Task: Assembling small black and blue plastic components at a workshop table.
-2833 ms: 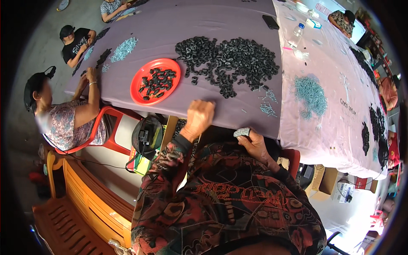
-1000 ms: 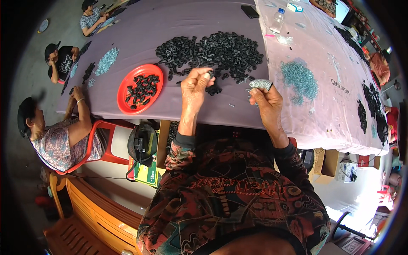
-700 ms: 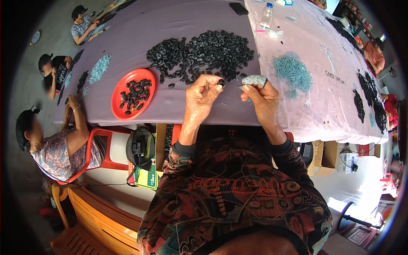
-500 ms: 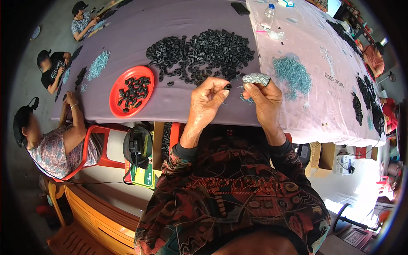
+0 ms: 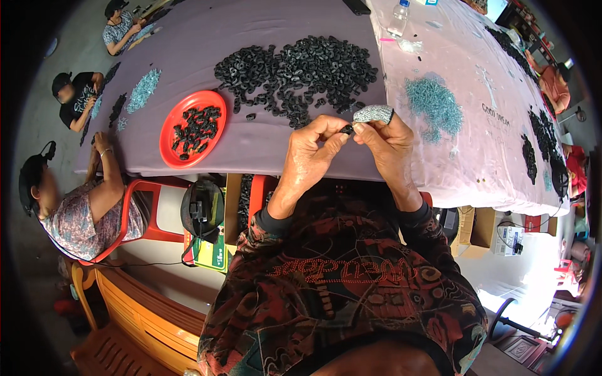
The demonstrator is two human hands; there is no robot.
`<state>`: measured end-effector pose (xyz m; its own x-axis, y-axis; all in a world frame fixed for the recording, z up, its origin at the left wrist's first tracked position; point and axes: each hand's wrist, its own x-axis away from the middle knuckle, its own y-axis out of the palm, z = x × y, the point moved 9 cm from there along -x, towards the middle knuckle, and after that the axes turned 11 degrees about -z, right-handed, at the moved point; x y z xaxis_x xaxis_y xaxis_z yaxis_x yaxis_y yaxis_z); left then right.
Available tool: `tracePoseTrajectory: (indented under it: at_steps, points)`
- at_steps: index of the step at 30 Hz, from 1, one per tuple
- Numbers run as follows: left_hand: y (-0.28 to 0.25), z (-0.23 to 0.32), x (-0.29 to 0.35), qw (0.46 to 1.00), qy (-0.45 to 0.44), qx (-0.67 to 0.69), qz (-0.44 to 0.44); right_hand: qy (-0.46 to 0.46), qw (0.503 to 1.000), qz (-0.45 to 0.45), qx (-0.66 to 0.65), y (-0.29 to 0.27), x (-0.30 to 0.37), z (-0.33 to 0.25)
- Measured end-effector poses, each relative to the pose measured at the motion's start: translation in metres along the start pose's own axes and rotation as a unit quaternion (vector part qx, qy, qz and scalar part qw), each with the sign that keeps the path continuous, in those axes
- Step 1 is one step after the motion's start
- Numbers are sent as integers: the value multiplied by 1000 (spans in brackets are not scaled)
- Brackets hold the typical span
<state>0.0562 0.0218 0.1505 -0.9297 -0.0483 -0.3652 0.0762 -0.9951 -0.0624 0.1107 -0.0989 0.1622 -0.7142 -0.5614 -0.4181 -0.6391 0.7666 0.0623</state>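
Thumb and fingers of my left hand (image 5: 307,153) pinch a small black plastic part (image 5: 347,129). Right beside it is my right hand (image 5: 392,147), its thumb pressed against the index finger, which wears a grey knitted finger sleeve (image 5: 374,114). Whatever the right fingertips hold is too small to make out; they meet the black part or nearly so. Beyond my hands spreads a large pile of similar black parts (image 5: 329,69). A heap of tiny bluish metal pieces (image 5: 436,106), like screws, lies to the right. On the left, a red plate (image 5: 164,141) carries several black parts.
The table has a purple cloth (image 5: 263,150) and a pale pink cloth (image 5: 451,182). A water bottle (image 5: 398,22) stands at the far side. Several people work around the table; the nearest person (image 5: 94,207) sits at left by a red chair (image 5: 128,210). Cardboard boxes (image 5: 483,229) stand below the table.
My left hand has moved right with the black part, closing the gap to the right fingertips. The right hand has shifted slightly left. The whole view has tilted a little.
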Motion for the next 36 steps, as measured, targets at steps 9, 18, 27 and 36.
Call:
tracePoseTrajectory:
  at_steps: [9,18,27,36]
  points:
    - [-2,-5,-1,999,-34,12,-12,-25,995,-8,91,0,0,2]
    - [-3,-13,-1,995,-62,73,7,-35,974,-80,210,7,-2,-9]
    - [-45,0,3,980,8,152,127,12,988,13,156,-19,-5,5]
    - [-69,3,11,955,34,221,194,2,935,97,342,-80,-14,3]
